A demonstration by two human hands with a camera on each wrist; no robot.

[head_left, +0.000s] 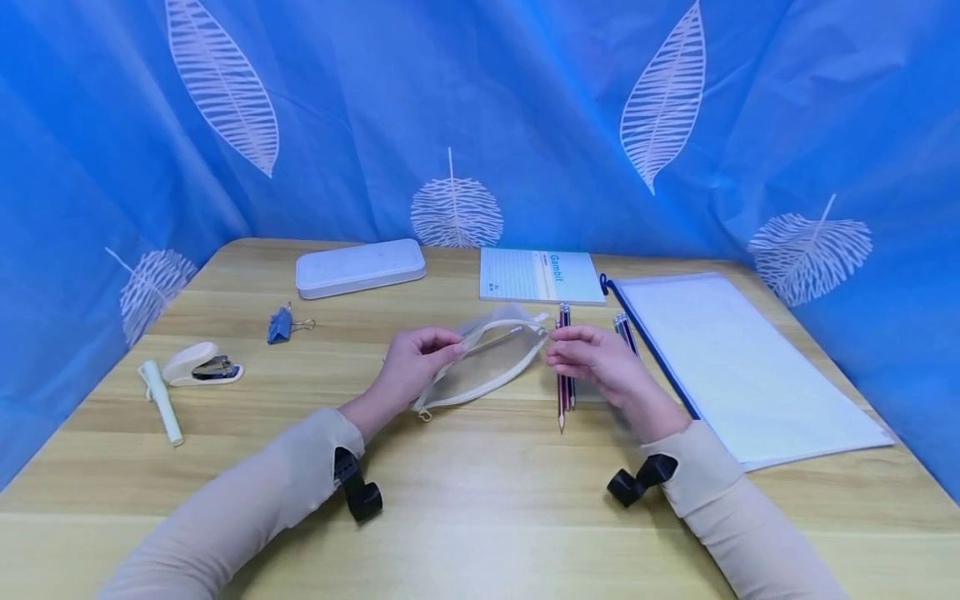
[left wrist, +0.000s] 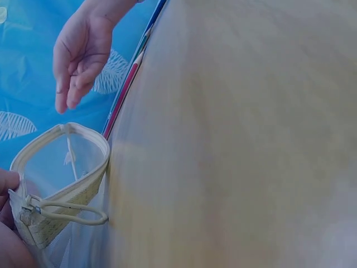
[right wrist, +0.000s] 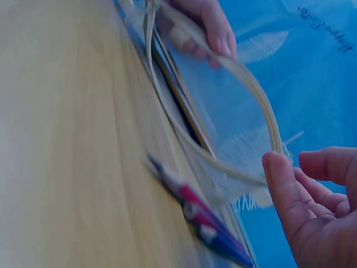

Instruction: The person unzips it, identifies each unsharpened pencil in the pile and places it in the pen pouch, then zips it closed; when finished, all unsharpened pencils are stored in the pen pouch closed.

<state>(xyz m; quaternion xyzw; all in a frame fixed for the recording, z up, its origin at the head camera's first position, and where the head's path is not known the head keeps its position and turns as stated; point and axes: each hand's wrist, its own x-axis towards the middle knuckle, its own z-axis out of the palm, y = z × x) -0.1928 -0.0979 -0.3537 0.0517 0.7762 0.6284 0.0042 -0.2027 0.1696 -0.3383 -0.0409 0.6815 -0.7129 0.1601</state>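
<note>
A clear mesh pencil pouch with a cream zip edge lies mid-table, its mouth held open. My left hand pinches the pouch's upper rim at its left end; the left wrist view shows the open mouth and the pull cord. My right hand hovers just right of the pouch with relaxed fingers, holding nothing. Under it a few red-and-blue pencils lie on the wood. In the right wrist view the pouch rim arches between my right hand and the left hand's fingers.
Two more pencils lie beside a large clear document folder at the right. A notebook and white case sit at the back. At the left are a blue binder clip, stapler and white pen.
</note>
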